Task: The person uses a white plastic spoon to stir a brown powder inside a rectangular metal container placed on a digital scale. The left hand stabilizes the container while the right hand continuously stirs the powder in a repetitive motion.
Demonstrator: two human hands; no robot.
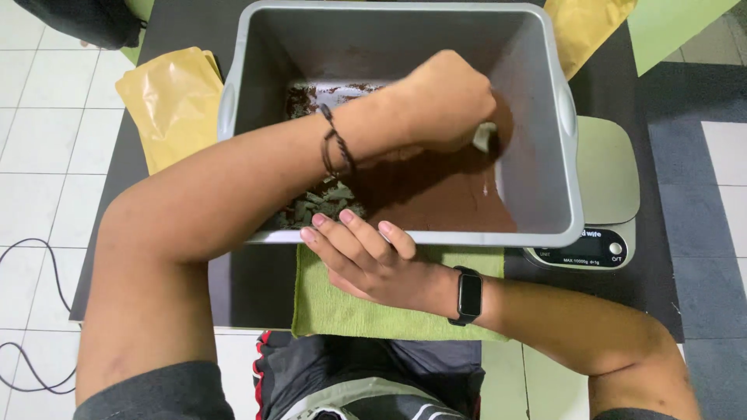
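Observation:
A grey plastic tub stands on a dark mat and holds brown powder on its right side and grey-green chunks on its left. My left hand reaches across into the tub. It is closed on a small white scoop that is pressed into the powder by the right wall. A dark cord bracelet sits on that wrist. My right hand, with a black smartwatch on its wrist, lies on a green cloth. Its fingers are stretched out and touch the tub's near rim.
A digital kitchen scale sits against the tub's right side. Yellow pouches lie at the left and the top right. The dark mat lies on a white tiled floor, with a black cable at the far left.

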